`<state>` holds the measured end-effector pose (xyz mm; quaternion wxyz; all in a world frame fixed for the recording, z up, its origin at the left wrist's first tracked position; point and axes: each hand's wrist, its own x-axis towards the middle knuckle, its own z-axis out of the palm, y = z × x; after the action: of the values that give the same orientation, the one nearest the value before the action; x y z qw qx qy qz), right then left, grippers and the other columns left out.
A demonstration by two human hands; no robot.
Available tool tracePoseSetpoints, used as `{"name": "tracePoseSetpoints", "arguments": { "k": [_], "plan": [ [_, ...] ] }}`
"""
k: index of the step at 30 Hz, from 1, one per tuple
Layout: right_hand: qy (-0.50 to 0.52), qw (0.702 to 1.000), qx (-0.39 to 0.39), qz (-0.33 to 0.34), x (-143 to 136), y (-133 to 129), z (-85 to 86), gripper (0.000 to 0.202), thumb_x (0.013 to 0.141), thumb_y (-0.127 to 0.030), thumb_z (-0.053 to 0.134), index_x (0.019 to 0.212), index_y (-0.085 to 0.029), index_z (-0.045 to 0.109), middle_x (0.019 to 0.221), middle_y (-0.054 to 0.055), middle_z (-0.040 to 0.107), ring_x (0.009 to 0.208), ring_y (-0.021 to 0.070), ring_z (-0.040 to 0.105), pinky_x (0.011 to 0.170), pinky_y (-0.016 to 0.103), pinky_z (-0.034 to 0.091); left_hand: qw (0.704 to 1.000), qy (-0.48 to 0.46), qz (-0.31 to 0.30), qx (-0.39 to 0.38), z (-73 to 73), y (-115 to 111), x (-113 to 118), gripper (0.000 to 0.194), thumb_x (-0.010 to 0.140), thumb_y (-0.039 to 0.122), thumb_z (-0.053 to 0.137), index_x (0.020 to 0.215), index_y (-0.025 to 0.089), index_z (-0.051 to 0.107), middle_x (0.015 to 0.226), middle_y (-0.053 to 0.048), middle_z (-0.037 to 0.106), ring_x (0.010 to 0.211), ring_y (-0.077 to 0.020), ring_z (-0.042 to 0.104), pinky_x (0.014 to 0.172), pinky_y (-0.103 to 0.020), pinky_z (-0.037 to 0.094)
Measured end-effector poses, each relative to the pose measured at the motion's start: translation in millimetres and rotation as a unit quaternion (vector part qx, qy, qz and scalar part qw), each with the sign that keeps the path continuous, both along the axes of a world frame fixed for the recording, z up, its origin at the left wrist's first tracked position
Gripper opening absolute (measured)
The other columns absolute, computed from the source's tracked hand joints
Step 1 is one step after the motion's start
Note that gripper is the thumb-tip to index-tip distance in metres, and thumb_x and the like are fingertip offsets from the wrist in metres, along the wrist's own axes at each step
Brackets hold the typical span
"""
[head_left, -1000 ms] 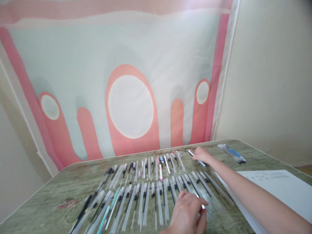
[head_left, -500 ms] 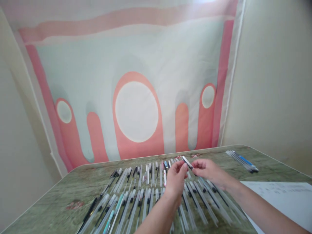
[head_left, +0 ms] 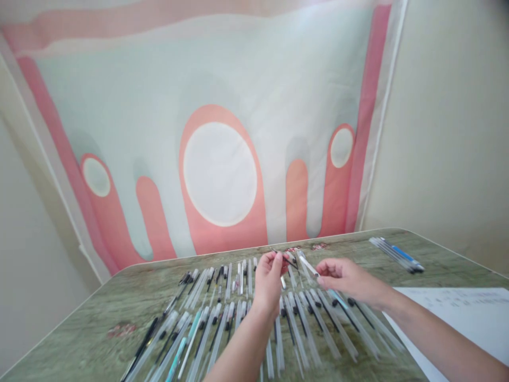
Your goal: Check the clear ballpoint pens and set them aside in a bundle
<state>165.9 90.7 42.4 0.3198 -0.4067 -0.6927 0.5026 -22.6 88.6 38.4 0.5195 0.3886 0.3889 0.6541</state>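
Two hands (head_left: 269, 278) gripping pen parts (head_left: 308, 265).

Hands parted: thin dark rod (head_left: 291, 262) now in left hand (head_left: 268, 278), apart from white tube (head_left: 308, 266) in right hand (head_left: 344, 276).

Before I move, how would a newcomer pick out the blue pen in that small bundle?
Find the table, then the white paper sheet on its right side. Just beyond the sheet, toward the far right corner, lies a small bundle. The blue pen is along its right side, its bright blue standing out against its greyish neighbours.
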Motion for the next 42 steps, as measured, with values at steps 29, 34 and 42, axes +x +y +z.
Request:
{"name": "tracePoseSetpoints", "arguments": {
  "k": [29,34,42],
  "plan": [
    [-0.031,0.999,0.018,0.036,1,-14,17.9,0.021,0.076,-0.032,0.057,0.085,-0.013,0.06,0.068,0.0,0.053,0.062,0.0095,0.044,0.056,0.021,0.035,0.998,-0.055,-0.025,0.008,9.7,-14,1,0.021,0.073,0.034,0.062,0.079,0.014,0.055,0.086,-0.004,0.062,0.071,-0.0079,0.053,0.069,-0.021,0.04],
    [0.004,0.999,0.007,0.038,-3,-16,19.6,0.019,0.076,-0.03,0.058,0.083,-0.013,0.058,0.069,-0.001,0.052,0.063,0.0092,0.044,0.057,0.021,0.034,0.998,0.011,-0.056,-0.014,6.5,-23,12,0.025,0.072,0.036,0.062,0.082,0.013,0.061,0.086,-0.005,0.061,0.075,-0.0107,0.054,0.069,-0.022,0.04],
    [0.017,1.0,0.001,0.025,-3,-18,20.1,0.02,0.077,-0.03,0.058,0.087,-0.013,0.059,0.067,-0.002,0.051,0.062,0.0085,0.043,0.057,0.02,0.034,0.995,0.025,-0.091,-0.039,2.9,-28,17,0.032,0.071,0.038,0.063,0.091,0.012,0.063,0.085,-0.007,0.062,0.076,-0.0122,0.054,0.071,-0.023,0.04]
  ]
}}
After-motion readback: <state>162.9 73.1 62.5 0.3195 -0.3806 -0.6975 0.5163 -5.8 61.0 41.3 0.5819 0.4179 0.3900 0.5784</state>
